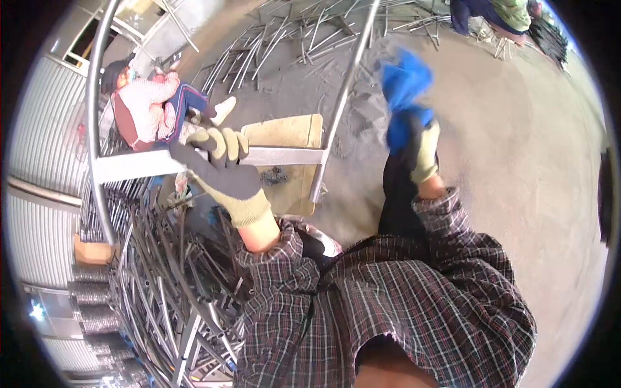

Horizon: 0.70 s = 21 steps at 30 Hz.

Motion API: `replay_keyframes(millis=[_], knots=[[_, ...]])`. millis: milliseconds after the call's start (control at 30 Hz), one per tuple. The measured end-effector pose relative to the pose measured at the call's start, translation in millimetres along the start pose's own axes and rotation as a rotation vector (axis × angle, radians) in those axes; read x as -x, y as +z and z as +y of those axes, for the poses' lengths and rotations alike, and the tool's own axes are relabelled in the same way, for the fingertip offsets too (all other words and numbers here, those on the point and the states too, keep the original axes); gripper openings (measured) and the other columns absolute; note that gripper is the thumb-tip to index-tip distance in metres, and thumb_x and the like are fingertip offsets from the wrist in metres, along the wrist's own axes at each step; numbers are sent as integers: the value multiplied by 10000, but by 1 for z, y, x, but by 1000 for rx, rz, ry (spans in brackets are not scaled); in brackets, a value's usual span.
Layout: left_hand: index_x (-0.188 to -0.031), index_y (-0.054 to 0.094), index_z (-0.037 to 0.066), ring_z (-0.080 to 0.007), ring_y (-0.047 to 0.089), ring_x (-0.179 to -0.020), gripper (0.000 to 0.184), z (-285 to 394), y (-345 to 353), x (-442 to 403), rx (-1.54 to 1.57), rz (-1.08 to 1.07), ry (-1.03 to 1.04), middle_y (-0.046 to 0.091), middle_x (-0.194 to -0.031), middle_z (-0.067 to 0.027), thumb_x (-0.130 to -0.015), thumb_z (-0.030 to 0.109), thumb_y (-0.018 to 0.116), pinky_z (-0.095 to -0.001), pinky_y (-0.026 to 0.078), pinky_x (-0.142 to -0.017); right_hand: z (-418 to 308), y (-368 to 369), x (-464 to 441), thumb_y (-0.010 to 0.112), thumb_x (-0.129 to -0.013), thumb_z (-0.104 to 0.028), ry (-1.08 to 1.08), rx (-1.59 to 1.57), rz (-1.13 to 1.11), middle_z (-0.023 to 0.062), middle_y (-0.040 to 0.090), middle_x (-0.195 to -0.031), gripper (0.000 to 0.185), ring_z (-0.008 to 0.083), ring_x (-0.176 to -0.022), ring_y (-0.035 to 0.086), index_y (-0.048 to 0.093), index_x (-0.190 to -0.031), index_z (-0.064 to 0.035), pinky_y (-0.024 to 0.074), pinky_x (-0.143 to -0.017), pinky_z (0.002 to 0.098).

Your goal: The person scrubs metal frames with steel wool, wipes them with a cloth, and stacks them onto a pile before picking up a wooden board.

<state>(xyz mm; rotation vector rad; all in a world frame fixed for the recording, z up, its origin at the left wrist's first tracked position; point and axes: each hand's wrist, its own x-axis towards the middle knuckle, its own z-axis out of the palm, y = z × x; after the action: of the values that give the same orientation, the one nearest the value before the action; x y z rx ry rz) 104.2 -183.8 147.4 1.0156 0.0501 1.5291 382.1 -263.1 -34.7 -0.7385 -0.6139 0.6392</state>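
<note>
My left hand (226, 161), in a grey and cream work glove, wraps its fingers around the flat crossbar (284, 155) of a metal tube frame. The frame's bent side tube (97, 77) rises on the left, and a straighter tube (349, 84) slants up on the right. Off to the right, my right hand (424, 152), gloved too, is closed on a bright blue cloth (405, 77). The cloth is smeared by motion and hangs apart from the frame. Part of the right fingers is hidden behind it.
Metal tubes (174, 278) lie heaped at lower left, and more rods (278, 39) are scattered over the far floor. A seated person (145, 107) is close beyond the frame. Another person (498, 16) is at the top right. A tan board (284, 129) lies behind the crossbar.
</note>
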Motion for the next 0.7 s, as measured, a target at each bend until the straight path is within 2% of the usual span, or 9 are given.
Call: replay_keyframes(millis=[133,167,233,300,433,533,567,600,700], knots=[[-907,614,135,-76,282,-505,454,-10,2,-3,81,-202,-2,283,-614,64,-993,530,408,-255,283,-494,2,62,53,657,-871,-196,444,31,-234,-8,611,-881,239,92,-715,578,638,-1045,-33,478,-646,233],[-949,637,132,-83,284,-517,468,-13,3,-2,72,-247,3,276,-612,65,-993,535,403,-254,274,-495,-2,93,58,658,-869,-201,494,-204,-150,-3,618,-879,249,92,-732,588,641,-1047,-28,485,-662,240],[-946,623,132,-85,279,-518,492,-15,6,5,102,-231,-24,271,-606,61,-993,554,375,-257,268,-495,-3,102,60,660,-860,-202,562,-348,-84,8,633,-874,260,93,-755,602,650,-1040,-15,498,-685,253],[-866,548,125,-91,293,-514,466,-15,6,16,141,-180,-70,275,-594,49,-1010,523,352,-265,283,-500,11,88,52,663,-848,-195,601,-164,-137,18,647,-868,262,97,-768,610,661,-1023,0,506,-701,267],[-749,395,106,-121,326,-495,427,-25,17,42,-20,-225,-46,312,-584,17,-1001,451,415,-279,318,-530,13,84,49,646,-853,-188,503,219,-6,-29,579,-748,216,63,-666,519,648,-976,-11,436,-596,237],[-746,403,106,-126,325,-489,445,-22,28,57,-46,-277,5,336,-584,7,-992,476,427,-286,311,-522,16,81,38,661,-830,-170,250,200,-48,-26,573,-731,196,56,-648,504,647,-957,-22,424,-578,231],[-739,407,105,-127,334,-488,451,-17,32,61,-63,-256,18,350,-577,5,-998,475,416,-301,303,-504,12,80,28,693,-762,-136,308,26,-33,-1,601,-702,185,93,-552,536,678,-903,-17,431,-507,250],[-737,409,105,-128,340,-488,453,-11,29,64,-27,-291,-34,353,-572,5,-1000,474,413,-304,302,-502,2,74,14,679,-774,-149,404,25,12,-16,578,-677,154,83,-508,509,675,-884,-42,393,-457,250],[-728,422,103,-131,360,-476,472,16,8,70,78,-368,-164,374,-550,1,-1012,478,386,-309,299,-485,-26,38,-51,649,-853,-236,132,-12,-36,15,599,-682,217,102,-500,535,678,-925,-33,407,-428,243]])
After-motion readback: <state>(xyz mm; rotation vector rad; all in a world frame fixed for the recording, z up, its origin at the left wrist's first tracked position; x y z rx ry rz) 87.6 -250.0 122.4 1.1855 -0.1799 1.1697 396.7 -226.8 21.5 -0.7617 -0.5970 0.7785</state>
